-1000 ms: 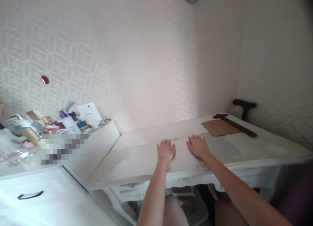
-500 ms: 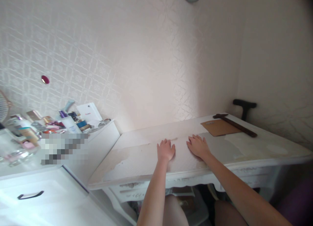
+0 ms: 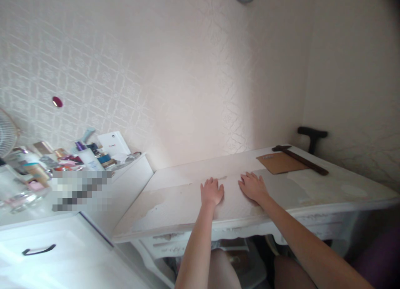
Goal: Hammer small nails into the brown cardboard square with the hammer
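My left hand (image 3: 211, 192) lies flat, palm down, on the worn white table (image 3: 175, 205), fingers stretched out and holding nothing. My right hand (image 3: 252, 186) rests flat beside it, a short gap apart, also with nothing in it. Further right on the table lies a brown card sheet (image 3: 281, 162), and a dark wooden stick with a crosspiece (image 3: 300, 159) lies along its far edge. Both hands are well short of these.
A white cabinet (image 3: 78, 247) with a dark drawer handle (image 3: 39, 250) stands at the left, its top crowded with several bottles and tubes (image 3: 62, 160). A patterned wall runs behind the table. A dark T-shaped handle (image 3: 312, 135) stands in the right corner.
Both hands stay where they were. The view has shifted very slightly, and a round fan grille shows more at the far left edge.
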`<state>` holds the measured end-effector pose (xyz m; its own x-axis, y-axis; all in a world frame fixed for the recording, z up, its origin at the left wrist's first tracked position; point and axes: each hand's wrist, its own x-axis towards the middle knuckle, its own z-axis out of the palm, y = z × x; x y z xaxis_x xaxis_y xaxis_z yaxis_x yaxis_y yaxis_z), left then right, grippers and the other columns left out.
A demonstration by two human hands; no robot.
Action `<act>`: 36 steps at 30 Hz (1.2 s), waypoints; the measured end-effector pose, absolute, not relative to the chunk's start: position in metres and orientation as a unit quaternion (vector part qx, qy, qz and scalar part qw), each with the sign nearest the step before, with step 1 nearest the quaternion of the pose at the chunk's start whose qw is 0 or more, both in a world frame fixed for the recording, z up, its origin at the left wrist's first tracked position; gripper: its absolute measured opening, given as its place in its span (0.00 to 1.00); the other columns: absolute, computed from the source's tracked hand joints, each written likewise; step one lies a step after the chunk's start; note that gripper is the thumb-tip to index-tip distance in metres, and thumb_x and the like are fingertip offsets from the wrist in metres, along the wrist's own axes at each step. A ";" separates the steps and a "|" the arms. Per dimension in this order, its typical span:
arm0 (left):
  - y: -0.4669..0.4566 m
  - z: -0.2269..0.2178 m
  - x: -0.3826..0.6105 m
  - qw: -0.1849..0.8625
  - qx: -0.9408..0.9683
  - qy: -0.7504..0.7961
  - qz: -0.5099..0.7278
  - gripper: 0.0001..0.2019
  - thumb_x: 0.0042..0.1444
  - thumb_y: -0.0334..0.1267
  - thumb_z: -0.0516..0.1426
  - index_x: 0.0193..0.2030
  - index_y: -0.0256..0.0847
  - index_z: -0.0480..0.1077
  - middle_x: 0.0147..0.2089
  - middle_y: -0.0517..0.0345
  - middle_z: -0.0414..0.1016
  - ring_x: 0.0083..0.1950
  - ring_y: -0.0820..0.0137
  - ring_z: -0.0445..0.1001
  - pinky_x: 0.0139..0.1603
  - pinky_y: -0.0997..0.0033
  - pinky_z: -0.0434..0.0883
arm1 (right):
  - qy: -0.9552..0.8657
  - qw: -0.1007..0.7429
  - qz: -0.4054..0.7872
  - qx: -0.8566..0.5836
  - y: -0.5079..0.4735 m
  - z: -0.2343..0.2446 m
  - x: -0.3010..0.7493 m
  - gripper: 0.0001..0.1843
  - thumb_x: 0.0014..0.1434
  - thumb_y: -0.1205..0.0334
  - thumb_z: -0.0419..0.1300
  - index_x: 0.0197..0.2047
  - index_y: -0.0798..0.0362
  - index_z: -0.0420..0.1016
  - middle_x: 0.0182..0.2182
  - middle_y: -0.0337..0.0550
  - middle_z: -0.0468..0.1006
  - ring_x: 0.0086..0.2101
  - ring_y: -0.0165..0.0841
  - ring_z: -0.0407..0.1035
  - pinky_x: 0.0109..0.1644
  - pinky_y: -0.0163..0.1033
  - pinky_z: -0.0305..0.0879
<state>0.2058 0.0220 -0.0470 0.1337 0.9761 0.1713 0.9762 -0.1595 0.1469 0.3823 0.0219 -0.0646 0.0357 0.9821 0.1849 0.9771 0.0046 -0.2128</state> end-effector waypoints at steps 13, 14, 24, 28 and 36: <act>0.021 -0.047 0.206 -0.005 -0.754 -0.645 -0.124 0.22 0.64 0.46 0.44 0.60 0.41 0.63 0.66 0.48 0.60 0.67 0.58 0.56 0.65 0.49 0.51 | -0.695 0.141 0.008 -0.705 0.022 -0.064 0.382 0.23 0.65 0.56 0.43 0.56 0.57 0.68 0.61 0.55 0.62 0.61 0.47 0.51 0.61 0.58 0.43; 0.021 -0.047 0.206 -0.005 -0.754 -0.645 -0.124 0.22 0.64 0.46 0.44 0.60 0.41 0.63 0.66 0.48 0.60 0.67 0.58 0.56 0.65 0.49 0.51 | -0.695 0.142 0.007 -0.704 0.022 -0.064 0.382 0.23 0.65 0.56 0.43 0.56 0.57 0.68 0.61 0.56 0.62 0.61 0.47 0.51 0.61 0.58 0.43; 0.022 -0.047 0.206 -0.012 -0.752 -0.648 -0.117 0.21 0.64 0.46 0.44 0.60 0.41 0.63 0.66 0.48 0.59 0.68 0.59 0.54 0.66 0.49 0.50 | -0.698 0.143 0.008 -0.702 0.022 -0.065 0.383 0.23 0.65 0.57 0.43 0.56 0.57 0.68 0.60 0.56 0.63 0.61 0.47 0.51 0.61 0.58 0.44; 0.022 -0.047 0.206 -0.010 -0.751 -0.649 -0.121 0.22 0.64 0.46 0.44 0.60 0.41 0.63 0.66 0.48 0.59 0.67 0.58 0.55 0.66 0.49 0.50 | -0.699 0.144 0.007 -0.701 0.022 -0.065 0.383 0.24 0.65 0.57 0.42 0.56 0.58 0.67 0.60 0.56 0.63 0.60 0.47 0.52 0.61 0.58 0.44; 0.022 -0.048 0.206 -0.008 -0.754 -0.646 -0.120 0.22 0.64 0.46 0.44 0.60 0.41 0.62 0.66 0.48 0.59 0.67 0.58 0.55 0.65 0.49 0.50 | -0.696 0.144 0.007 -0.703 0.022 -0.064 0.382 0.23 0.65 0.57 0.43 0.56 0.57 0.68 0.60 0.56 0.63 0.61 0.47 0.52 0.61 0.58 0.44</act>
